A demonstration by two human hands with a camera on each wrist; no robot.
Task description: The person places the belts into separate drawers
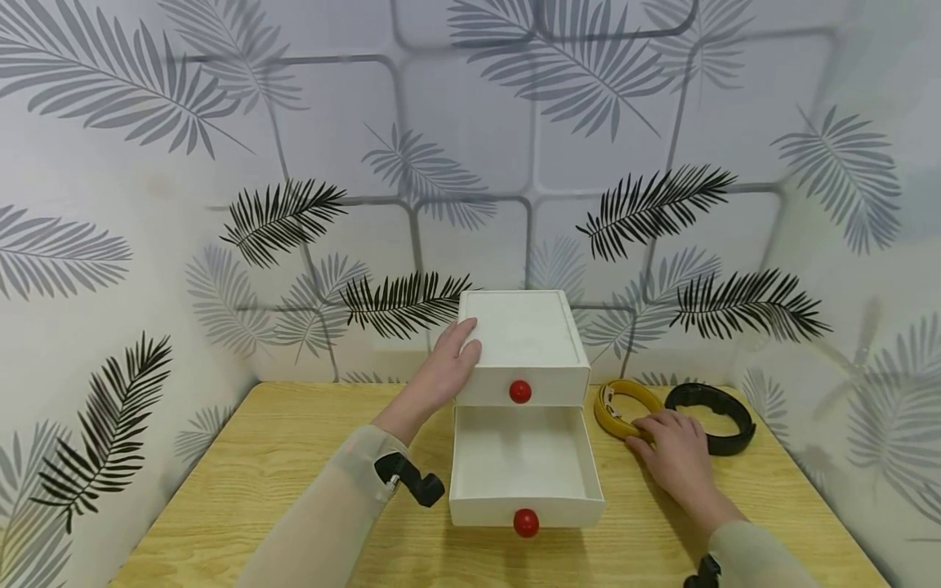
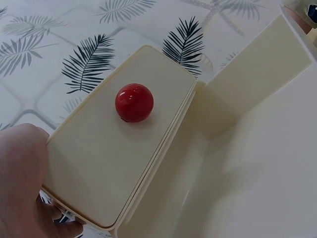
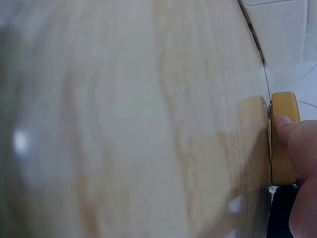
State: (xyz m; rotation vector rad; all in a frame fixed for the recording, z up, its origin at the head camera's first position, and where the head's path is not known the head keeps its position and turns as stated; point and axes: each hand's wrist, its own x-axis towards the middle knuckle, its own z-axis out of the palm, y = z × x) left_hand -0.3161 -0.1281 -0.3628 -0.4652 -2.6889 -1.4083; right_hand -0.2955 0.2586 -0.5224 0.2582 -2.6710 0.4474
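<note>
A small white drawer cabinet [image 1: 525,327] with red knobs stands on the table against the wall. Its lower drawer [image 1: 524,457] is pulled out and holds nothing visible; the upper one is closed. My left hand [image 1: 448,363] holds the cabinet's upper left edge, and in the left wrist view that hand [image 2: 22,173] curves around its side, some fingers partly hidden. To the right, my right hand [image 1: 675,457] grips the near side of a coiled yellow belt [image 1: 610,419]. The right wrist view shows the thumb against the belt [image 3: 284,163], the other fingers mostly hidden.
A coiled black belt [image 1: 742,441] lies right of the yellow one, close behind my right hand. The wood-grain table [image 1: 309,457] reaches back to a leaf-patterned wall [image 1: 470,139]. A red knob [image 1: 525,523] sticks out from the open drawer's front.
</note>
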